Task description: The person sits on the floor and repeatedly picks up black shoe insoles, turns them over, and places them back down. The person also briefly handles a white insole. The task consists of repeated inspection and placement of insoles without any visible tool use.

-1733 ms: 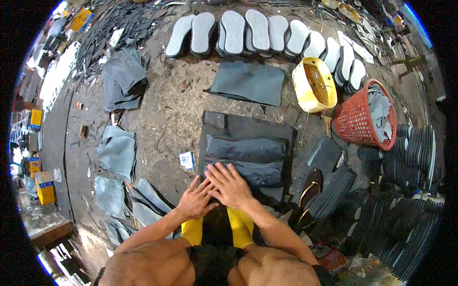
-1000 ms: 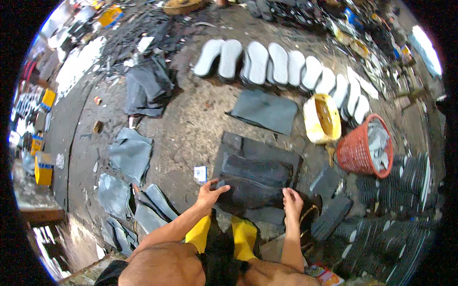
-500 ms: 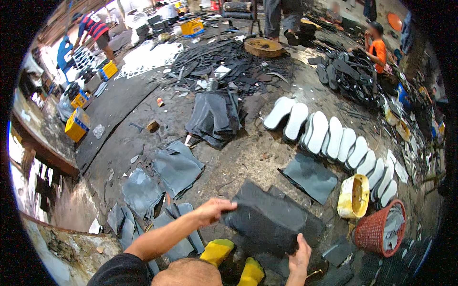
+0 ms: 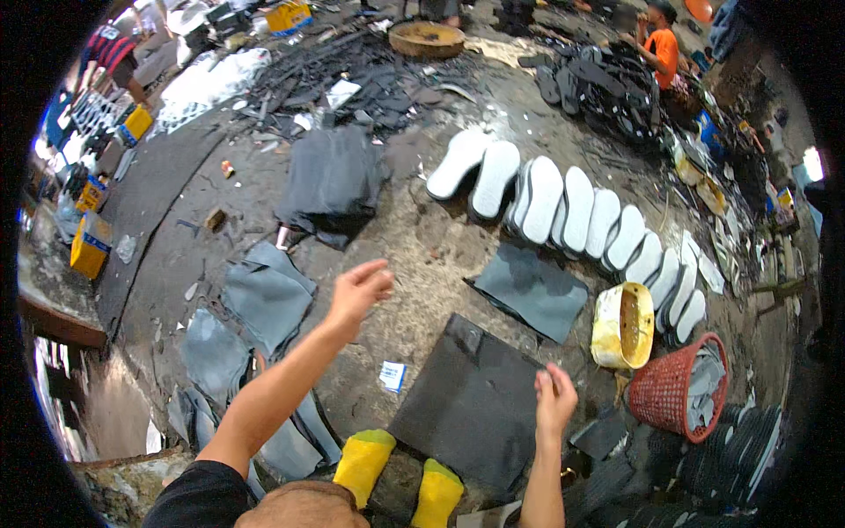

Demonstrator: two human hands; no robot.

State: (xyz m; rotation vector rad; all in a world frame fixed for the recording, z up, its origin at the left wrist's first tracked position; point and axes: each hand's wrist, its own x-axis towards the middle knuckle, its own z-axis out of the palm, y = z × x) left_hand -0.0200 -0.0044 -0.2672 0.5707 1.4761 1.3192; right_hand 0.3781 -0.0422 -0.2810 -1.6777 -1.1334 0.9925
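Observation:
My left hand (image 4: 363, 289) is stretched forward over the bare floor, its fingers loosely bent and apart with nothing in them. Ahead of it, a dark rubber sheet (image 4: 333, 176) covers the top of a pile. My right hand (image 4: 554, 396) hovers by the right corner of a square black board (image 4: 471, 400), fingers bent and seemingly holding nothing. That board lies flat in front of my yellow-socked feet (image 4: 363, 466). Grey-green sheets (image 4: 532, 290) are stacked beyond the board. More grey sheets (image 4: 268, 295) lie left of my left arm.
White-topped sole shapes (image 4: 541, 198) stand in a curved row at right. Nearby are a yellowish container (image 4: 606, 330) and a red basket (image 4: 656, 398) of grey scraps. A small blue-and-white packet (image 4: 393, 377) lies by the board. Dark scraps are heaped farther off; a person in orange (image 4: 662, 55) sits behind.
The dark sheet that both hands held has left them, and one now tops the pile ahead. My left hand has reached forward. The square board and small packet are uncovered.

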